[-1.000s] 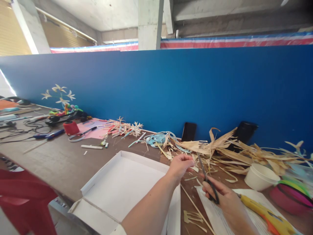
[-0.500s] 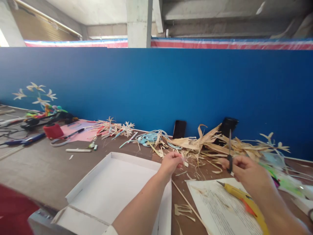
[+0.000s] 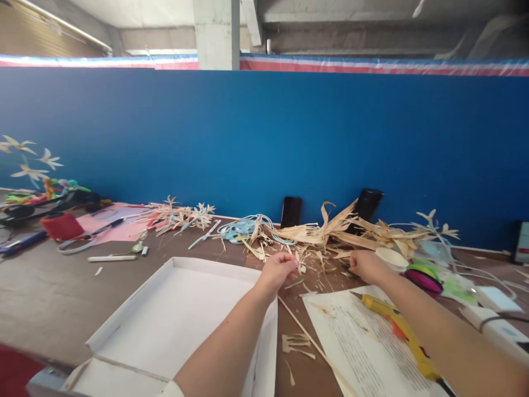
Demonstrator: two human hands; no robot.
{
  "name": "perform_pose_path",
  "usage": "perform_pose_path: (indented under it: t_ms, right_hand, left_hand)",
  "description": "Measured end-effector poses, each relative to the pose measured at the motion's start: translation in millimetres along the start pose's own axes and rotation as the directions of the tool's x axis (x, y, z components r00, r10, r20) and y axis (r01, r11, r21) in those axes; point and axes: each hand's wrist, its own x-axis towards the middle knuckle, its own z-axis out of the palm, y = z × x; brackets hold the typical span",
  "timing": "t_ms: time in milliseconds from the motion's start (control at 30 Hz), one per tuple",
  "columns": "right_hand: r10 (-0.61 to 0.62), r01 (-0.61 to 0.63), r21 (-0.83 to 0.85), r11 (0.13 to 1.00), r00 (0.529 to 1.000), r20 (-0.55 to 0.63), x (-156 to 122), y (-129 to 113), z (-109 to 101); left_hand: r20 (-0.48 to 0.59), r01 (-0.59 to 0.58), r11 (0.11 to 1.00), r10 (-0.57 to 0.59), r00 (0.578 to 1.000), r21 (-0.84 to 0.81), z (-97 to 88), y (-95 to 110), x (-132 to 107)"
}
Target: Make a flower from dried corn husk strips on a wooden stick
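My left hand is closed in a pinch on a small pale piece of husk, just beyond the white box's right edge. My right hand is low over the table, fingers curled around black-handled scissors. Only a dark bit of the scissors shows; their blades cannot be made out. A heap of dried corn husks lies just behind both hands. Beneath my right forearm, a yellow glue gun rests on a printed paper sheet.
An open white cardboard box lies at front left. A phone and a black cylinder stand near the blue partition. Husk flowers, blue cord, a pale bowl and a thin stick are on the table.
My right hand has moved left and lowered the scissors from upright to the table by the husks. My left hand keeps its pinch. The view has shifted to the right.
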Motion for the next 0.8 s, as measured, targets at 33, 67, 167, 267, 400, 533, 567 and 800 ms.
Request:
perform_pose_path:
  t_ms: [33,67,167,267,400,533,567,800]
  right_hand:
    - [-0.001,0.0,0.007,1.0,1.0,0.029,0.9,0.0,0.3]
    - [0.001,-0.002,0.013,1.0,0.999,0.052,1.4,-0.3,-1.0]
    - [0.023,-0.023,0.01,1.0,0.998,0.057,-3.4,-6.8,-12.8]
    - [0.031,-0.031,0.016,0.999,1.0,-0.004,-27.0,-29.4,-26.1]
    - [-0.227,0.2,0.178,0.964,0.961,0.154,-86.2,-78.7,-25.1]
    - [-0.214,0.219,-0.007,0.976,0.958,0.191,-127.4,-112.8,-2.3]
    - [-0.22,0.227,-0.005,0.974,0.951,0.216,-130.6,-116.4,4.2]
    - [-0.181,0.172,0.058,0.983,0.956,0.23,-126.3,-111.2,22.3]
  left_hand:
    - [-0.002,0.013,1.0,-0.013,1.0,0.008,0.8,0.9,-0.6]
    - [-0.003,0.025,1.0,-0.025,1.0,0.013,1.5,1.6,-1.1]
    - [-0.004,0.053,0.998,-0.053,0.999,0.02,2.4,2.3,-1.6]
    - [-0.017,0.042,0.999,-0.041,0.999,0.023,1.4,0.4,-0.5]
    - [-0.033,-0.018,0.998,0.02,0.999,0.054,0.0,-5.1,2.3]
    - [-0.038,-0.055,0.996,0.058,0.998,0.071,-0.7,-9.8,3.7]
    - [-0.04,-0.057,0.996,0.06,0.997,0.07,-0.9,-10.0,3.7]
    - [-0.064,-0.058,0.996,0.063,0.996,0.067,1.3,-2.2,0.1]
